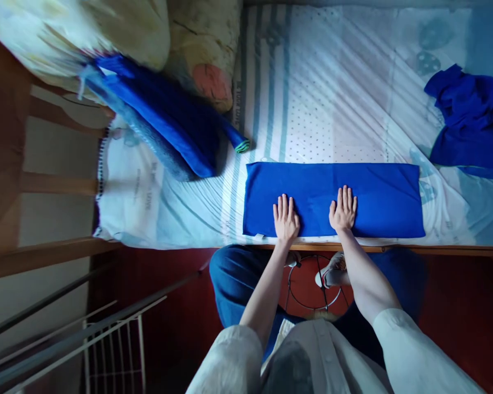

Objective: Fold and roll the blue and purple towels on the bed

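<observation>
A blue cloth [378,197], folded into a long flat rectangle, lies along the near edge of the bed. On its left half, my left hand [286,219] rests flat with the fingers extended. My right hand [343,209] presses flat near the cloth's middle, fingers stretched out. Neither hand grips anything. A small white tag shows at the cloth's lower left edge.
Crumpled blue cloth [472,120] lies on the right of the bed. Folded blue and grey cloths [156,120] and a rolled blue one [236,137] lie at the left, beside pillows [205,49]. A metal rack [115,350] stands at lower left.
</observation>
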Available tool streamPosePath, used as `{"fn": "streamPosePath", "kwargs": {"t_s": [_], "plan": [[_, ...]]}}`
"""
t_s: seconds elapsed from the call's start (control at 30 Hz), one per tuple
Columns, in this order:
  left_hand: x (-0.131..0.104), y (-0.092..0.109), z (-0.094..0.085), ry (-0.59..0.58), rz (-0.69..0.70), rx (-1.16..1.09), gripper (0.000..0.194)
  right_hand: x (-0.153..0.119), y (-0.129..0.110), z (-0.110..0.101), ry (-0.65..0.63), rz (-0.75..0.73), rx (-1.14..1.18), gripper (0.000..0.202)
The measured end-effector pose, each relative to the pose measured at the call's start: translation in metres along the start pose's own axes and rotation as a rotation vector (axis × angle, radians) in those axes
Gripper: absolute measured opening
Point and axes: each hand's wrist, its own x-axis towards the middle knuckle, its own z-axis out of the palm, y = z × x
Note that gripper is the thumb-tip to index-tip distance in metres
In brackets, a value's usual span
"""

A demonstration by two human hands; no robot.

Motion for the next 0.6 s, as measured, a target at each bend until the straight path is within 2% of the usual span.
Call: {"fn": "streamPosePath", "kwargs": {"t_s": [0.07,0.2,0.27,0.3,0.4,0.5,0.6], "plan": [[0.000,0.021,0.015,-0.007,0.032,-0.069,0.064,0.000,0.003,0.004,0.020,-0.010,0.007,0.062],[0.009,0.071,0.058,-0.172,0.267,-0.282,0.065,0.001,0.013,0.012,0.022,0.003,0.011,0.059],[0.017,0.079,0.072,-0.226,0.323,-0.367,0.063,0.001,0.015,0.015,0.025,0.008,0.007,0.058],[0.021,0.076,0.073,-0.240,0.336,-0.404,0.063,0.001,0.015,0.014,0.031,0.005,0.004,0.058],[0.029,0.040,0.056,-0.202,0.296,-0.451,0.060,0.000,0.011,0.011,0.054,-0.020,-0.010,0.059],[0.029,-0.015,0.019,-0.040,0.114,-0.378,0.059,0.000,0.007,0.006,0.065,-0.036,-0.024,0.061],[0.029,-0.059,-0.016,0.049,0.023,-0.302,0.059,0.001,0.006,0.005,0.070,-0.032,-0.030,0.061]]}}
